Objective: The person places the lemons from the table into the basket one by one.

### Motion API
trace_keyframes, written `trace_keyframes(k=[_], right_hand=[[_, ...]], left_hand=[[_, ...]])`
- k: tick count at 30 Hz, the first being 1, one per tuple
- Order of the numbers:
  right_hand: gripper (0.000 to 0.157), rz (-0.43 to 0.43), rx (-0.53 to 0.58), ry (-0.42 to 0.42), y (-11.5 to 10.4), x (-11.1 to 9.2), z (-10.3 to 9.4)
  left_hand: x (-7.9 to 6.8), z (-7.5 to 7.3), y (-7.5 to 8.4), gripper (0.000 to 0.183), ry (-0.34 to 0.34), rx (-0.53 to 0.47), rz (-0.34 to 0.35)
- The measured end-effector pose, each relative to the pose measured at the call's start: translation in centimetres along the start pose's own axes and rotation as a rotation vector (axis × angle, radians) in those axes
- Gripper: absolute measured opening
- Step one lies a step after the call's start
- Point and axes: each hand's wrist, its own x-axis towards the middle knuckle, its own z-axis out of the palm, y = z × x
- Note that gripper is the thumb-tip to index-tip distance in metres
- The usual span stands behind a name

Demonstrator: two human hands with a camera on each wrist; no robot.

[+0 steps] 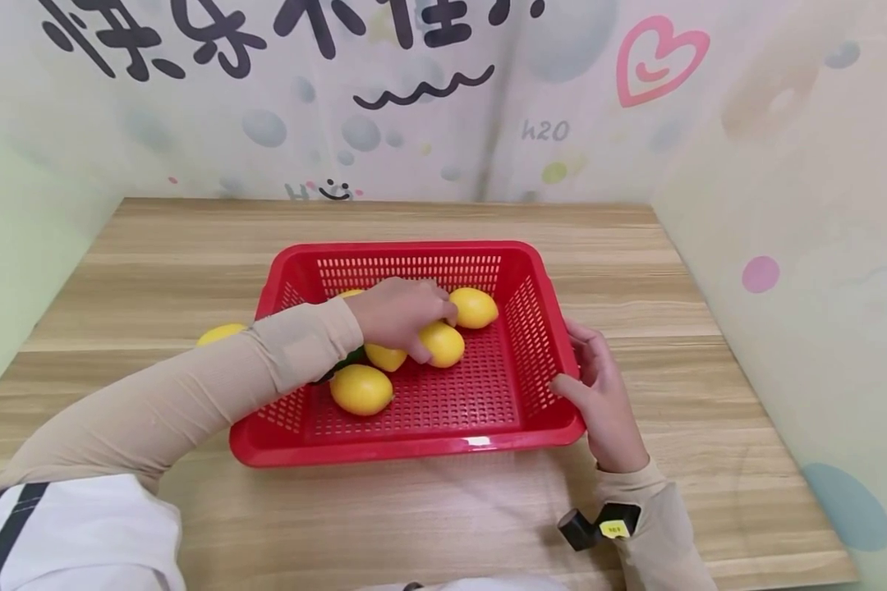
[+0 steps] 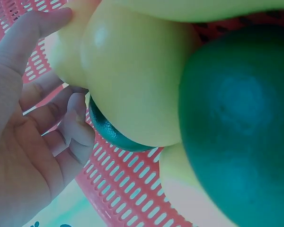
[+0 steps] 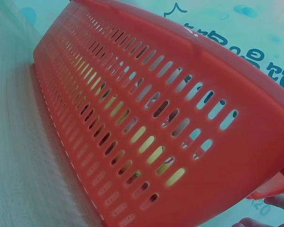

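Observation:
A red plastic basket (image 1: 443, 447) with slotted walls stands on the table, with several yellow lemons in it. My left hand (image 1: 402, 313) reaches into it and holds a lemon (image 1: 443, 345) between thumb and fingers. Close by lie another lemon (image 1: 474, 308) towards the back and one (image 1: 362, 389) nearer the front. In the left wrist view, dark green rounded fruit (image 2: 244, 113) sits beside a large lemon (image 2: 137, 71); its kind is unclear. My right hand (image 1: 600, 402) grips the basket's right rim, thumb on the inner side. The right wrist view shows the basket's slotted outer wall (image 3: 132, 109).
Left of the basket, a lemon (image 1: 222, 333) shows partly behind my left forearm. The wooden table (image 1: 443, 525) meets a printed wall (image 1: 443, 156) at the back and side walls left and right. A black device (image 1: 599, 525) is on my right wrist.

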Motion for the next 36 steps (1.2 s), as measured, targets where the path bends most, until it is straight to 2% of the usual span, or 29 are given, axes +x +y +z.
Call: trace_keyframes(k=[12,21,29,32,36], right_hand=[[0.067,0.008,0.005,0.004,-0.1,-0.1,0.0],[0.067,0.012,-0.007,0.006,-0.1,0.0,0.0],[0.069,0.021,-0.006,-0.004,0.1,0.0,0.2],[0.069,0.022,-0.009,-0.004,0.1,-0.1,0.2],[0.069,0.024,-0.013,0.001,0.2,-0.1,0.2]], left_hand=[[0.0,-0.5,0.5,0.050,-0.026,0.005,0.027],[-0.6,-2.8,0.9,0.055,-0.002,-0.017,0.022],[-2.7,-4.9,0.1,0.051,0.064,-0.021,-0.003],[-3.7,-5.5,-0.6,0.048,0.099,-0.019,0.005],[-5.2,-5.9,-1.3,0.046,0.130,-0.024,-0.024]])
